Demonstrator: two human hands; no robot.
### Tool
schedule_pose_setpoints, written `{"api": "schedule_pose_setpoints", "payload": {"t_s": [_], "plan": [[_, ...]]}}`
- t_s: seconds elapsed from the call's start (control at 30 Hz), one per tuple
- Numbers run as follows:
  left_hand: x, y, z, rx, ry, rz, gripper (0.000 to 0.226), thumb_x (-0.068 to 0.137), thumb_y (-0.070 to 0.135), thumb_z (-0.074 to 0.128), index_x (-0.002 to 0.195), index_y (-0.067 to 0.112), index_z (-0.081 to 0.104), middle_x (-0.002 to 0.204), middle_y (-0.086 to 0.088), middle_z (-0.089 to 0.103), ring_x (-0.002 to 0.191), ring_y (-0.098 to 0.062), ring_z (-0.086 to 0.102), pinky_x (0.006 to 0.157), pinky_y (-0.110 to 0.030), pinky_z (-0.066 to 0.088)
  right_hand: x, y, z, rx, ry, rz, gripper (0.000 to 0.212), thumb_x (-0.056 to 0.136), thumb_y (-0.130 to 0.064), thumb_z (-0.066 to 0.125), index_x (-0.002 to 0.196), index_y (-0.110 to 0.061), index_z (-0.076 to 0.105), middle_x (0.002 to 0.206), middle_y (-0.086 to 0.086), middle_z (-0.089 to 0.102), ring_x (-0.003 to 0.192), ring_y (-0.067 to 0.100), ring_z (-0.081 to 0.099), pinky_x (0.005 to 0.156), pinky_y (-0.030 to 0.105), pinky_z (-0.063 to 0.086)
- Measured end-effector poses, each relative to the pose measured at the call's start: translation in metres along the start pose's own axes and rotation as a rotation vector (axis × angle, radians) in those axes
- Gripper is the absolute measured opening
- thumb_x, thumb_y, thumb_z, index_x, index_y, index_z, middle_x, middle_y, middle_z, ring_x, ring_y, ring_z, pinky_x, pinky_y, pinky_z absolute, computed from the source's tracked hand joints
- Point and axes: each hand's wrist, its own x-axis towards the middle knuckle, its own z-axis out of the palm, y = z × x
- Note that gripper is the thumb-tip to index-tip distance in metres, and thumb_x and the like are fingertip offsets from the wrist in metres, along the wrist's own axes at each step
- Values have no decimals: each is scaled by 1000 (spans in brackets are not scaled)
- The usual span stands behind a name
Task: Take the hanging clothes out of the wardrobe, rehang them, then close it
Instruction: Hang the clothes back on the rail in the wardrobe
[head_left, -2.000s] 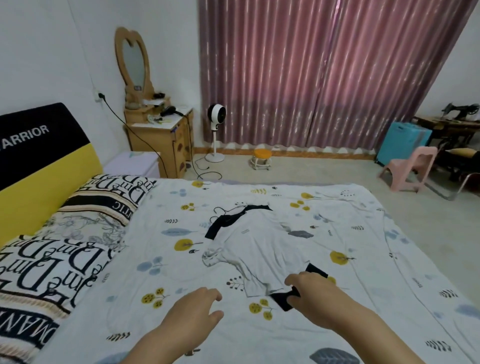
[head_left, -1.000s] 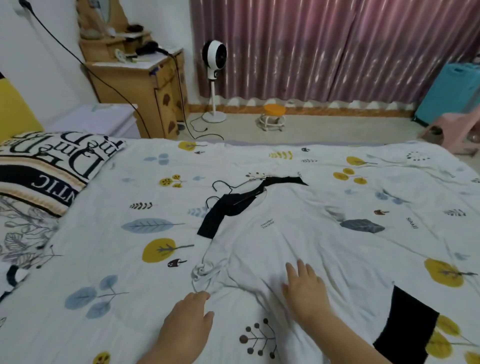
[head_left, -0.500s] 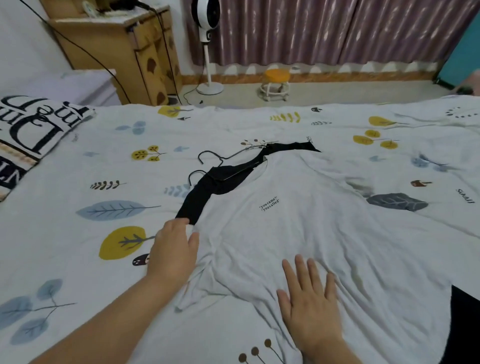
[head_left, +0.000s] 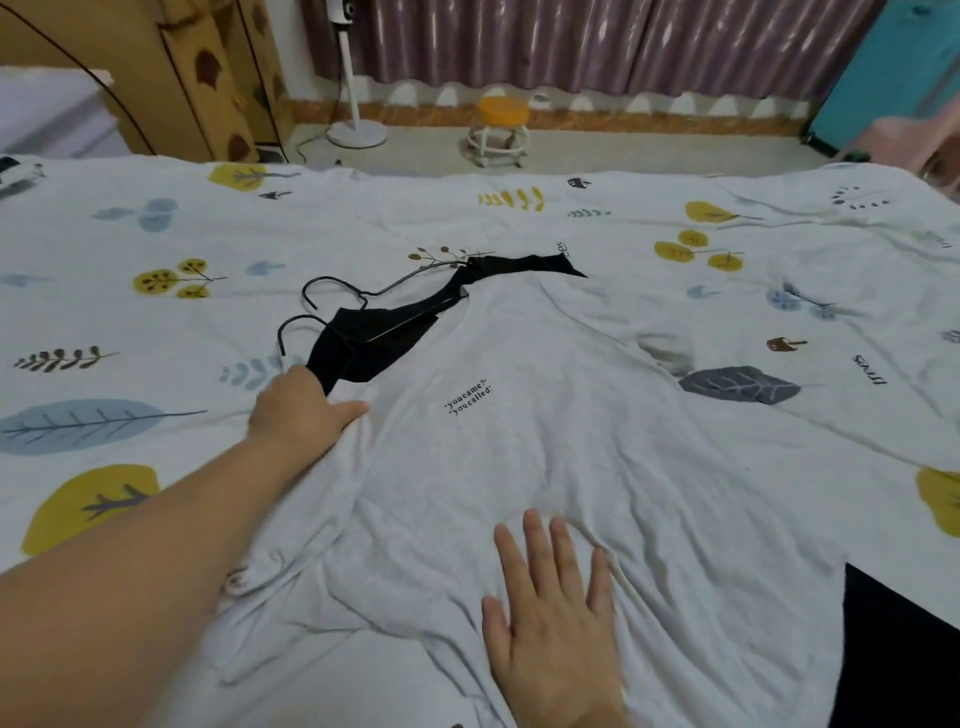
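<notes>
a white shirt (head_left: 519, 467) lies spread on the bed (head_left: 130, 312), over a black garment (head_left: 374, 338) on hangers (head_left: 322, 291). the left hand (head_left: 298, 410) grips the shirt's shoulder edge, fingers curled under; the right hand (head_left: 556, 634) presses flat on the shirt, fingers straight.

Both hands (head_left: 556, 639) on white T-shirt (head_left: 545, 467)

your white t-shirt (head_left: 545, 467) lies front up and wrinkled on the bed, small black lettering on its chest, neck pointing away from you; the black garment (head_left: 384, 338) lies beneath it, showing at the collar and again at the lower right edge; two thin black hangers (head_left: 332, 291) lie hooks-left by the collar
</notes>
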Motion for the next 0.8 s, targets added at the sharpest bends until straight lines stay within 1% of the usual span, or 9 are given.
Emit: {"api": "schedule_pose_setpoints", "payload": {"t_s": [0.07, 0.17, 0.37, 0.47, 0.53, 0.6, 0.67, 0.73, 0.8], "plan": [[-8, 6, -2, -79, -36, 11, 46, 77, 42, 71, 88, 4, 46, 77, -6, 50, 89, -32, 56, 65, -34, 37, -1, 0, 2, 0, -7, 22, 50, 92, -44, 24, 136, -24, 39, 146, 3, 38, 146, 20, 3, 110, 49, 10], [-30, 7, -6, -156, -41, 68, 42, 77, 40, 71, 88, 6, 49, 80, -4, 51, 82, -27, 52, 65, -32, 35, -3, -3, -3, 8, -86, 55, 57, 96, -45, 6, 135, -23, 40, 141, 5, 48, 137, 25, 26, 109, 51, 12], [-90, 17, -27, -212, -47, 268, 16, 89, 21, 58, 95, 8, 51, 77, 1, 50, 80, -21, 48, 64, -28, 31, -5, -9, -15, 21, -197, 56, 55, 92, -42, 22, 126, -20, 59, 133, 6, 57, 122, 29, 54, 107, 48, 8], [-121, 17, -40, -186, -78, 310, 24, 94, 26, 50, 106, 6, 54, 93, -5, 58, 84, -18, 48, 68, -26, 32, -7, -12, -30, -50, -257, 28, 84, 79, -48, -19, 149, -25, 21, 157, 4, 16, 145, 27, 14, 111, 45, -13], [-145, 12, -53, -200, -92, 306, 26, 96, 30, 46, 106, 8, 56, 96, -4, 60, 86, -18, 51, 70, -26, 34, -13, -16, -45, -35, -375, 12, 86, 70, -48, -25, 150, -24, -5, 159, 1, -9, 146, 23, -10, 112, 45, -15], [-169, 6, -71, -202, -75, 312, 27, 96, 33, 44, 103, 11, 58, 93, -3, 63, 86, -18, 55, 69, -26, 34, -22, -21, -68, -52, -486, 22, 65, 91, -44, -4, 150, -19, 5, 159, 5, 1, 146, 25, -1, 116, 43, 2], [-192, 3, -96, -193, -43, 320, 26, 96, 34, 44, 98, 13, 59, 86, -1, 63, 79, -16, 55, 63, -26, 33, -33, -27, -96, -16, -510, -21, 43, 98, -30, 25, 135, -12, 37, 145, 9, 35, 134, 26, 32, 103, 36, 30], [-213, 2, -126, -201, -7, 325, 23, 95, 34, 46, 90, 14, 57, 73, 2, 59, 68, -13, 52, 54, -21, 31, -43, -31, -133, 56, -445, -32, 26, 95, -25, 34, 109, -15, 53, 124, 6, 54, 115, 23, 48, 81, 31, 36], [-233, 3, -157, -229, 24, 332, 25, 95, 33, 47, 86, 12, 57, 64, 3, 53, 61, -10, 49, 51, -18, 30, -49, -34, -179, 125, -330, -22, 25, 95, -25, 36, 112, -17, 54, 123, 2, 55, 116, 22, 48, 85, 30, 39]]}}
